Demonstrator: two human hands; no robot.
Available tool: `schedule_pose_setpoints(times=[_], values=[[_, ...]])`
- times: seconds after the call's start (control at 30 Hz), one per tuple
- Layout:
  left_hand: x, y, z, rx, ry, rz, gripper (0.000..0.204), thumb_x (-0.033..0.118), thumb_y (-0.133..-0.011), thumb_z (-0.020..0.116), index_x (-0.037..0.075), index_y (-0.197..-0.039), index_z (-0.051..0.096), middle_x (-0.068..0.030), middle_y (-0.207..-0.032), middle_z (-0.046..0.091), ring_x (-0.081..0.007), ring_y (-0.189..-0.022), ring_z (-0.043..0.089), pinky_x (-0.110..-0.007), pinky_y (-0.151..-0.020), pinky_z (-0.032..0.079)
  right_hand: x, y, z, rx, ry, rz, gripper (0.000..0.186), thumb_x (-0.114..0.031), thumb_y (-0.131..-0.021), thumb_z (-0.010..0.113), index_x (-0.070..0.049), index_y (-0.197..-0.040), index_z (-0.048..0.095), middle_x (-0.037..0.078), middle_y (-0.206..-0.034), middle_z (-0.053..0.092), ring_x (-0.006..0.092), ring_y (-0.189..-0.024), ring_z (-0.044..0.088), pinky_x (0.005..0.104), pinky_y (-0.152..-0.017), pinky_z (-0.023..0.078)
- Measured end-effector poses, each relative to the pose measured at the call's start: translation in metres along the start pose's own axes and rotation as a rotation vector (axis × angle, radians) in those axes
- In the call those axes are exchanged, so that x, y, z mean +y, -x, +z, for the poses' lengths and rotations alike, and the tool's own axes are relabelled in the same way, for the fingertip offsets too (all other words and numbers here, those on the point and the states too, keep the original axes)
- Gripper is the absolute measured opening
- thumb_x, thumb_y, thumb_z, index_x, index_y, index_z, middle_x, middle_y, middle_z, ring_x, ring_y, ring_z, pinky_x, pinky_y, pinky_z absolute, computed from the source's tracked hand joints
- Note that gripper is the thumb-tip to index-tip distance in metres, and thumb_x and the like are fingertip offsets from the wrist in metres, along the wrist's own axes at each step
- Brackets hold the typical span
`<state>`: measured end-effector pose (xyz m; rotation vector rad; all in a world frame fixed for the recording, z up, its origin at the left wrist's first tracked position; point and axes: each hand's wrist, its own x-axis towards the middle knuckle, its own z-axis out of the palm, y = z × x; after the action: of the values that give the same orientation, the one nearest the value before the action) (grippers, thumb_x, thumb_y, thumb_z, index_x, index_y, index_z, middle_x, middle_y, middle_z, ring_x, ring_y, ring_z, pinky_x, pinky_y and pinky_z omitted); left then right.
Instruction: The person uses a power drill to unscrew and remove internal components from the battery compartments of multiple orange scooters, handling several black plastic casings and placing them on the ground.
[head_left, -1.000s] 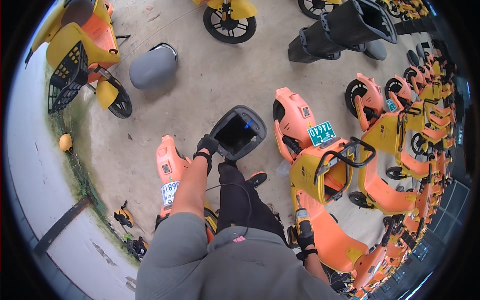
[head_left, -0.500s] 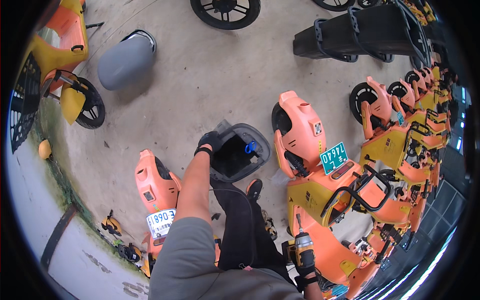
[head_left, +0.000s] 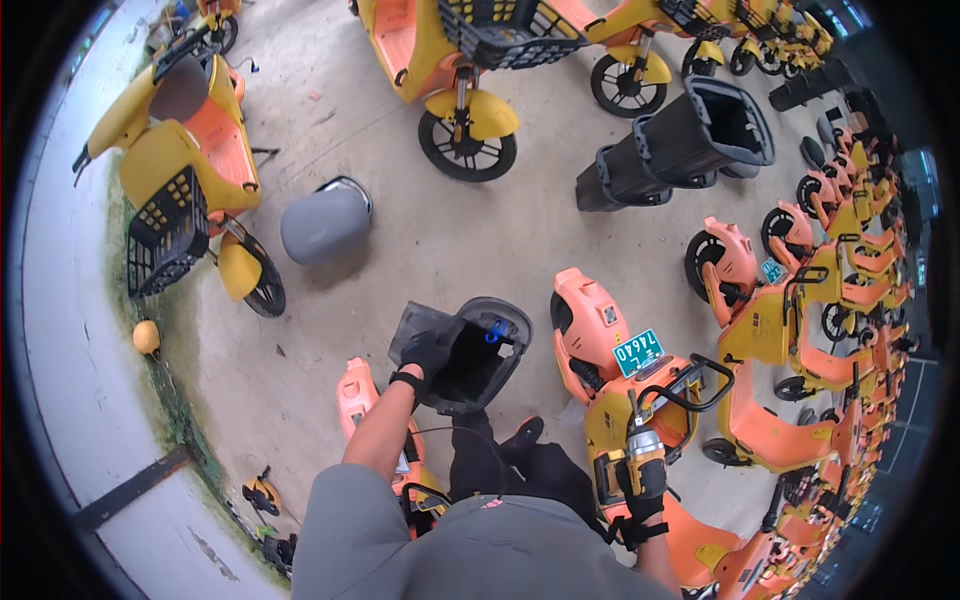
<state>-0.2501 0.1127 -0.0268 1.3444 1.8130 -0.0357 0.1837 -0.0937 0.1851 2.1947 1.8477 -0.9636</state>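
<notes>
In front of my legs hangs or stands a dark grey plastic storage bucket (head_left: 518, 325), its open mouth facing up. My left hand (head_left: 427, 354), in a black glove, is closed on its left side wall. A blue coiled-looking piece (head_left: 494, 332) sits inside near the far right rim. Low on the right, my right hand (head_left: 645, 492), gloved too, grips a yellow-and-black cordless drill (head_left: 646, 448) with its bit pointing away from me. The drill is over the body of an orange-and-yellow scooter (head_left: 592, 312). Whether the bucket touches the floor I cannot tell.
A grey scooter seat (head_left: 326, 226) lies on the concrete floor ahead left. Nested black buckets (head_left: 640, 155) lie ahead right. Another scooter (head_left: 356, 395) stands by my left arm. Scooters with baskets (head_left: 168, 235) stand at the left and far side; rows fill the right.
The view has tilted up and shows more of the far scooters. My left hand has shifted over the bucket's side wall, and the drill has come up and forward.
</notes>
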Motion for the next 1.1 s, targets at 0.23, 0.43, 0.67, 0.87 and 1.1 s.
schedule_pose_setpoints(times=[0.23,0.43,0.67,0.87,1.1], values=[[0.067,0.022,-0.12,0.161,0.129,0.333,0.036,0.026,-0.071,0.06,-0.002,-0.093,0.064,-0.0239,-0.089,0.064,-0.0367,-0.083,0.062,-0.042,-0.07,0.048,-0.053,-0.043,-0.075,0.549,-0.03,-0.273,0.034,-0.022,-0.079,0.062,-0.009,-0.111,0.058,0.01,-0.1,0.062,0.0279,-0.096,0.058,0.0418,-0.085,0.044],[0.187,0.047,-0.176,-0.154,0.615,0.321,0.026,0.006,-0.072,0.058,0.0,-0.098,0.062,-0.005,-0.079,0.064,-0.0153,-0.069,0.061,-0.03,-0.059,0.05,-0.053,-0.082,-0.091,0.821,-0.371,-0.211,0.031,-0.017,-0.075,0.068,-0.005,-0.103,0.061,0.013,-0.095,0.062,0.0314,-0.088,0.059,0.0386,-0.077,0.048],[0.326,0.039,-0.181,-0.413,0.538,0.374,0.026,-0.001,-0.072,0.056,-0.003,-0.098,0.06,-0.0087,-0.085,0.064,-0.0187,-0.072,0.064,-0.03,-0.064,0.055,-0.031,-0.116,-0.1,0.927,-0.688,0.031,0.04,-0.01,-0.074,0.072,-0.004,-0.11,0.054,0.007,-0.099,0.059,0.0178,-0.091,0.058,0.0298,-0.08,0.048],[0.475,0.022,-0.154,-0.567,0.342,0.544,0.024,0.0,-0.075,0.057,-0.001,-0.099,0.058,-0.0068,-0.085,0.063,-0.0179,-0.072,0.063,-0.03,-0.065,0.055,-0.016,-0.122,-0.097,1.101,-0.943,0.264,0.038,-0.005,-0.076,0.07,-0.004,-0.11,0.053,0.006,-0.098,0.058,0.0163,-0.091,0.058,0.0296,-0.078,0.05],[0.615,-0.008,-0.093,-0.799,0.402,0.591,0.022,0.001,-0.075,0.057,0.001,-0.097,0.055,-0.0075,-0.085,0.059,-0.0195,-0.075,0.062,-0.034,-0.067,0.056,-0.024,-0.104,-0.12,1.365,-1.247,0.462,0.032,-0.006,-0.073,0.071,-0.003,-0.101,0.056,0.008,-0.089,0.059,0.0209,-0.081,0.06,0.032,-0.073,0.05]])
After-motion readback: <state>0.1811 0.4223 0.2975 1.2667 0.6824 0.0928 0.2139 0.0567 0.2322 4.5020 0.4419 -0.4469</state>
